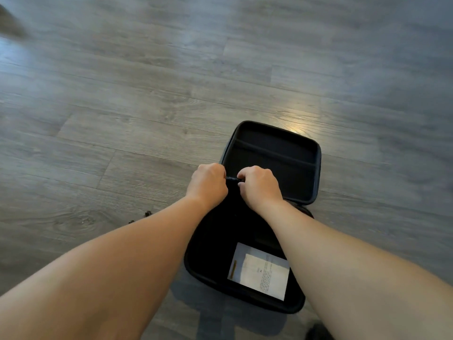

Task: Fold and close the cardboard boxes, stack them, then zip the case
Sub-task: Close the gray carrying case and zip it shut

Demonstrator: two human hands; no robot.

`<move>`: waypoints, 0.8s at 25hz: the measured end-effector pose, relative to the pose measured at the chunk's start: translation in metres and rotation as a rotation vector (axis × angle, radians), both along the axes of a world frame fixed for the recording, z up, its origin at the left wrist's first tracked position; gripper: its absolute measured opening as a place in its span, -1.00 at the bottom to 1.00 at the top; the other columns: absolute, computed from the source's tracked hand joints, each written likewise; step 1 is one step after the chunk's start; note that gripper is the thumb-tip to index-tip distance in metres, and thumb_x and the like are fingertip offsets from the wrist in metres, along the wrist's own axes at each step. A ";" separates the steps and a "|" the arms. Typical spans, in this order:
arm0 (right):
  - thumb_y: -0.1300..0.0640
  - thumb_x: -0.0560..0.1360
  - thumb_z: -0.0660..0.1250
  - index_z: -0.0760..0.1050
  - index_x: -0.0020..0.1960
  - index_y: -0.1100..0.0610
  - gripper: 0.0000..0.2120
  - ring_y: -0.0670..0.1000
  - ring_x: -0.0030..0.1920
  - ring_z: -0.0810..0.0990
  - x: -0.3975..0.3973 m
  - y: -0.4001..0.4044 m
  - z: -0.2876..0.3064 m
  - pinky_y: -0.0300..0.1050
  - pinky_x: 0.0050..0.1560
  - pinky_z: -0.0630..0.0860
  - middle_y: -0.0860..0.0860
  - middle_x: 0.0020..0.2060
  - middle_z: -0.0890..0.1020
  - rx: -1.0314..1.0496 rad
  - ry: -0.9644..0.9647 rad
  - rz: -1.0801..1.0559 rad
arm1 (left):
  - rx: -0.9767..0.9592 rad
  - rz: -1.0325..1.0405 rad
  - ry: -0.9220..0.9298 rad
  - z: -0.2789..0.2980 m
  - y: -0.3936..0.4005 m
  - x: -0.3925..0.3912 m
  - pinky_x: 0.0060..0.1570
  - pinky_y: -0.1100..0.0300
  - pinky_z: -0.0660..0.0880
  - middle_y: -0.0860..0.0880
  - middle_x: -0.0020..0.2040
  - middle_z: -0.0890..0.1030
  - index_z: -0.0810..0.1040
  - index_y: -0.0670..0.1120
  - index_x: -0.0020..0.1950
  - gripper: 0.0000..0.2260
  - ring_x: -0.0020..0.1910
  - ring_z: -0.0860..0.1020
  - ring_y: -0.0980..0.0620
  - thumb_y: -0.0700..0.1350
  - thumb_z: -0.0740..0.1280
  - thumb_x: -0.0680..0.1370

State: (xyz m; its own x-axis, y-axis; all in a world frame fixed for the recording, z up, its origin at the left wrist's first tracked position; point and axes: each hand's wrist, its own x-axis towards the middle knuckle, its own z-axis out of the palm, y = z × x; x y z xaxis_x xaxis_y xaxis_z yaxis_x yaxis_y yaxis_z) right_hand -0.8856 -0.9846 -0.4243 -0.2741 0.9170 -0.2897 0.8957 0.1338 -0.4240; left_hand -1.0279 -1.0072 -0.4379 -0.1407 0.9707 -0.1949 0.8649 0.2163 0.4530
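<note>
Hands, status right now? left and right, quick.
Left hand: fingers curled, pinching one end of a thin black item.
Right hand: curled, pinching its other end, over the open case.

Floor (171,69): grey wood-look planks, seams running diagonally across the view, grain and knots visible. Bright warm light reflection (300,116) on the planks, right of centre. Far left of that reflection, at the upper-left edge, a dark blurred shape (9,23), unidentifiable. No walls or furniture in view.
</note>
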 end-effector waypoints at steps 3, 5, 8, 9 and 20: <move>0.13 0.54 0.38 0.66 0.11 0.01 -0.83 0.16 0.03 0.61 0.029 -0.010 0.000 0.01 0.01 0.57 0.06 -0.03 0.68 0.020 0.011 -0.088 | 0.059 -0.082 0.044 0.001 -0.009 0.027 -0.08 0.00 0.55 -0.13 -0.11 0.66 0.66 -0.13 -0.03 -0.85 -0.07 0.59 -0.17 -0.20 0.30 0.51; 0.11 0.54 0.41 0.66 0.14 -0.02 -0.81 0.11 0.04 0.62 0.054 -0.015 0.000 -0.02 0.03 0.57 0.02 -0.01 0.68 0.013 0.013 -0.139 | 0.083 -0.147 0.018 -0.002 -0.014 0.046 -0.05 0.04 0.50 -0.11 -0.06 0.66 0.67 -0.14 -0.01 -0.85 -0.03 0.58 -0.14 -0.20 0.30 0.53; 0.10 0.52 0.42 0.65 0.10 -0.07 -0.83 0.10 0.01 0.64 0.088 -0.030 -0.002 -0.04 -0.02 0.59 0.00 -0.04 0.68 -0.048 -0.057 -0.176 | 0.070 -0.242 -0.039 -0.006 -0.019 0.073 -0.05 0.08 0.51 -0.09 -0.07 0.67 0.68 -0.12 -0.01 -0.84 -0.03 0.59 -0.11 -0.18 0.30 0.55; 0.11 0.52 0.41 0.65 0.10 -0.06 -0.82 0.11 0.02 0.64 0.096 -0.036 -0.005 -0.05 -0.02 0.59 0.01 -0.03 0.69 -0.054 -0.087 -0.172 | 0.046 -0.282 -0.042 -0.008 -0.020 0.080 -0.05 0.08 0.54 -0.08 -0.08 0.67 0.69 -0.11 -0.01 -0.84 -0.04 0.60 -0.11 -0.18 0.30 0.55; 0.04 0.48 0.45 0.60 0.13 0.04 -0.77 0.10 -0.15 0.56 0.088 -0.034 -0.027 -0.11 -0.23 0.44 -0.04 -0.24 0.50 -0.105 -0.210 -0.287 | -0.118 -0.362 0.063 -0.007 -0.019 0.068 -0.28 0.09 0.48 -0.07 -0.24 0.58 0.59 -0.12 -0.19 -0.88 -0.18 0.57 -0.11 -0.26 0.28 0.48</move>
